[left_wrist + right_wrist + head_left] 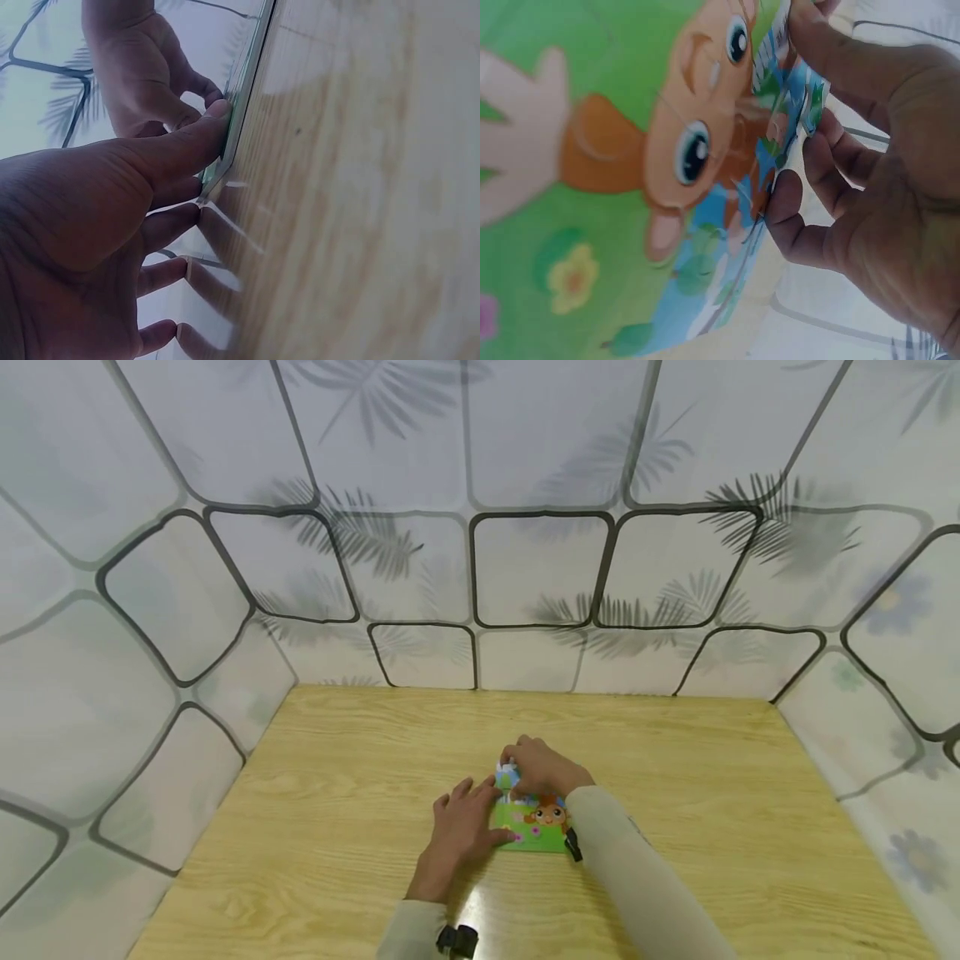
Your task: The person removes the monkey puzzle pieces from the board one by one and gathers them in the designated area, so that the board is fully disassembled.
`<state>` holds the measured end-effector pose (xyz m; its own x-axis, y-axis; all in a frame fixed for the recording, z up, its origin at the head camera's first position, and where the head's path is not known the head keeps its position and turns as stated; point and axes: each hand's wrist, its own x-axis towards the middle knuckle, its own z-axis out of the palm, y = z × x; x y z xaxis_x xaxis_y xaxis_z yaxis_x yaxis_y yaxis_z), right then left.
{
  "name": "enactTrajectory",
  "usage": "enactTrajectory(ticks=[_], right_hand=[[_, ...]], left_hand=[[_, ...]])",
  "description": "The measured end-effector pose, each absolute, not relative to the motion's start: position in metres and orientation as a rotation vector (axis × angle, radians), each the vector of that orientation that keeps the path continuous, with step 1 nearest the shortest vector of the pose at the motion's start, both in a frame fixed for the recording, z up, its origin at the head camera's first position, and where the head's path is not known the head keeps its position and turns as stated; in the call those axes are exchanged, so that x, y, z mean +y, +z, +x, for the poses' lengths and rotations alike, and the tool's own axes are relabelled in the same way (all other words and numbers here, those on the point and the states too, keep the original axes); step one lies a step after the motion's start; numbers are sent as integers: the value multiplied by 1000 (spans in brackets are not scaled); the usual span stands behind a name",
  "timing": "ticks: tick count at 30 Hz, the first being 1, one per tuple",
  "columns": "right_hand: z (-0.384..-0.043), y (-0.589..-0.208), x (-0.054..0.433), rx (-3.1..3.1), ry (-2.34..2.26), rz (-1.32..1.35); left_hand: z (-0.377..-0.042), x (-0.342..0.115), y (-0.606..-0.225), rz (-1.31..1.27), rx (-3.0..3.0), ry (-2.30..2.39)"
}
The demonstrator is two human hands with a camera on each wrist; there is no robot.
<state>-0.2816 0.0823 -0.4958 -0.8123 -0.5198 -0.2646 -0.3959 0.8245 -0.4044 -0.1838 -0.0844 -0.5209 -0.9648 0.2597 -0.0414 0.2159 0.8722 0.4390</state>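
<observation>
A jigsaw puzzle [534,837] with a cartoon monkey on green grass and blue sky lies flat on the wooden table. Curved cut lines run across its picture in the right wrist view. My right hand [542,767] is over its far left part, where thumb and fingers pinch a small blue and green puzzle piece [814,101] at the far edge. At the near left corner, the thumb of my left hand [461,827] rests on the puzzle. The other left fingers are spread along the left side, their tips on the table. The right forearm covers part of the puzzle's right side.
The pale wooden table [360,760] extends around the puzzle on all sides. Light cloth walls [540,568] with dark outlines and leaf prints enclose the back and both sides. Dark wrist straps [457,941] show at both sleeves.
</observation>
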Motion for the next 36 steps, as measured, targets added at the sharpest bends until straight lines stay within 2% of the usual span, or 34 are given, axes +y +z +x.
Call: enactTrajectory(ticks=[8,18,36], right_hand=[[-277,-502,91,2709,-577,-764],[-268,-510,112,2698,-1036,-608],[-247,-518,196,2917,-979,-539]], left_hand=[[-184,-84,-522,377,2945,673],[-185,-84,-522,399,2942,638],[-175,-76,-522,533,2922,610]])
